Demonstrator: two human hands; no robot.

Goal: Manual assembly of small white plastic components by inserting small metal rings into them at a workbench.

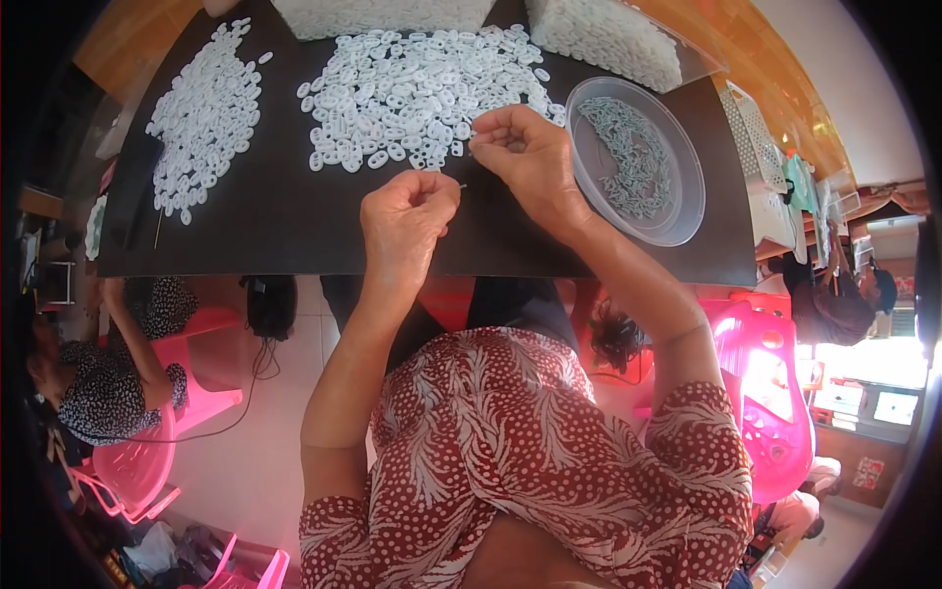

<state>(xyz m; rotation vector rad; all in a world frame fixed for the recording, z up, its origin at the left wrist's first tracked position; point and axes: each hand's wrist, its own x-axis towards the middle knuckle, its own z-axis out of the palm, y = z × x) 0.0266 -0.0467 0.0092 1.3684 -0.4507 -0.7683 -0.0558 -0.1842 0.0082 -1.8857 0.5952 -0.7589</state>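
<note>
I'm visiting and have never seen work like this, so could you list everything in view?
Table: one, dark, beneath the work
Pieces: too many to count, white, left and centre piles
Boxes: two, clear or whitish, far edge
Tub: one, clear, table's right
Bits: many, grey-green, in the tub
Basket: at least one, white, beyond the tub
Chairs: at least three, pink, left and right
Black object: one, unclear, below the table's near edge
Other people: at least two, dark clothing, left and right
Tiny thing: one, colour unclear, at left fingertips
Shirt: one, red and white, lower middle
Left fingers: one set, bare, before the centre pile
Right fingers: one set, bare, between centre pile and tub
</note>
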